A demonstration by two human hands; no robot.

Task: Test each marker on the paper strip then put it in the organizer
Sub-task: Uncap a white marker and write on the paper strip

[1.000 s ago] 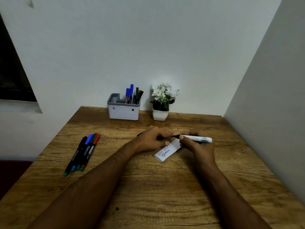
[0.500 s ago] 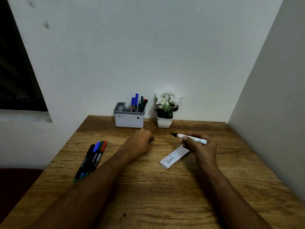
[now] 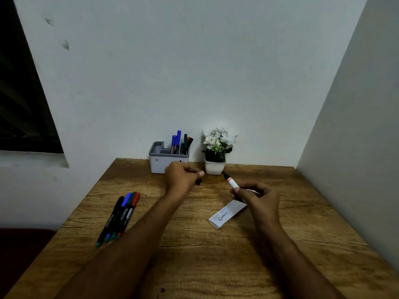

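Dim light here. A wooden surface [image 3: 216, 266] sits tucked into a corner, the pale back wall [image 3: 194, 72] meeting the right wall [image 3: 362, 126]. A dark window [image 3: 19, 104] sits left, with dark red floor [image 3: 23, 251] below it.

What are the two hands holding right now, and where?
Right hand pinches a white marker at mid-barrel, tip uncapped. Left hand grips something small and dark, likely its cap.

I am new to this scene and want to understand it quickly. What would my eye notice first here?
First, the right hand holding an uncapped white marker above the paper strip at mid-table. Next, the left hand, curled round a small dark thing, perhaps the cap, before the grey organizer. Four markers lie at the left.
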